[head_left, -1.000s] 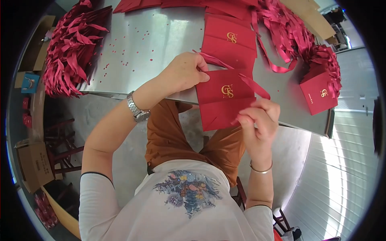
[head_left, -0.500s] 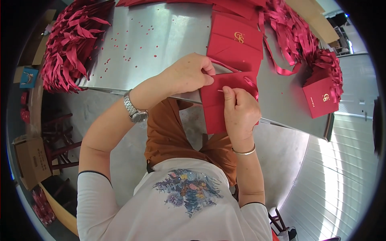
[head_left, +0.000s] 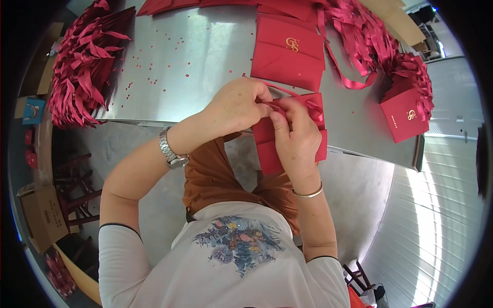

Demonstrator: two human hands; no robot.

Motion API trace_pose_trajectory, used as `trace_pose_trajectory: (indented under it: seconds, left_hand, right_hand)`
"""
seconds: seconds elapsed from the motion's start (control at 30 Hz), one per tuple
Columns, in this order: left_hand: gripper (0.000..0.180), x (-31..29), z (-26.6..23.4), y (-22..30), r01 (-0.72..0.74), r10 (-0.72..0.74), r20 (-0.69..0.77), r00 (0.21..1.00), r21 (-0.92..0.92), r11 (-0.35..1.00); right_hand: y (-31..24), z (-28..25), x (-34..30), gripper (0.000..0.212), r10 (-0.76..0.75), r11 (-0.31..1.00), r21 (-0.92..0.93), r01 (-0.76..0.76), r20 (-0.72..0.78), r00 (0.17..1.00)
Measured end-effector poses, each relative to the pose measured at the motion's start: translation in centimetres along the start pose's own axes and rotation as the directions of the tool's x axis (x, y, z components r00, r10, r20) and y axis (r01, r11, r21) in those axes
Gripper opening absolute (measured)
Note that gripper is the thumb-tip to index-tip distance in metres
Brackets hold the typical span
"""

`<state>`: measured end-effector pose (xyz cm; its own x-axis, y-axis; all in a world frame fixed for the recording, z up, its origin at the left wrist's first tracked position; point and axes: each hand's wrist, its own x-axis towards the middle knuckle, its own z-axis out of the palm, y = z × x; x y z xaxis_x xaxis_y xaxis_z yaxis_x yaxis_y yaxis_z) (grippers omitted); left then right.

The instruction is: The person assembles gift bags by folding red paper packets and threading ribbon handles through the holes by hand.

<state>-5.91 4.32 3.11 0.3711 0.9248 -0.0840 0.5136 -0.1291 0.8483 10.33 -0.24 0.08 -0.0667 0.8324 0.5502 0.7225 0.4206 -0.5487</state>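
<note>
A red paper gift bag [head_left: 266,152] lies flat at the table's front edge, its lower part jutting over my lap. My left hand [head_left: 241,104] is closed at its upper left corner, pinching a red ribbon [head_left: 281,89] that arcs across the bag's top. From the right, my right hand [head_left: 298,138] lies over the bag, thumb and forefinger pinched on the ribbon against the left fingertips. The fingers hide the ribbon's end and the spot where they meet. Another ribbon loop [head_left: 314,110] rests on the bag's right side.
Flat red bags [head_left: 288,51] lie just beyond on the metal table [head_left: 205,56], where small red paper dots are scattered. Ribboned bags are heaped at left [head_left: 84,72] and right [head_left: 359,31]. One bag [head_left: 404,119] stands at the right edge. A carton [head_left: 45,210] sits at lower left.
My right hand has moved up and left, so its fingertips now meet those of my left hand. The view has shifted slightly.
</note>
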Motion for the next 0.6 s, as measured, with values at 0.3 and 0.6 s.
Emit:
trace_pose_trajectory:
  seconds: [0.3, 0.6]
  left_hand:
    - [0.012, 0.0, 0.1, 0.8, -0.078, 0.083, -0.038, 0.996, 0.119, 0.99]
    - [0.017, -1.1, -0.7, 1.0, 0.031, 0.044, 0.215, 0.976, -0.332, 0.943]
  right_hand:
    - [0.5, -0.8, 0.2, 0.01, -0.121, 0.993, -0.012, 0.121, -0.012, 0.993]
    - [1.4, -0.2, -0.4, 0.013, -0.07, 0.991, 0.102, 0.088, -0.168, 0.983]
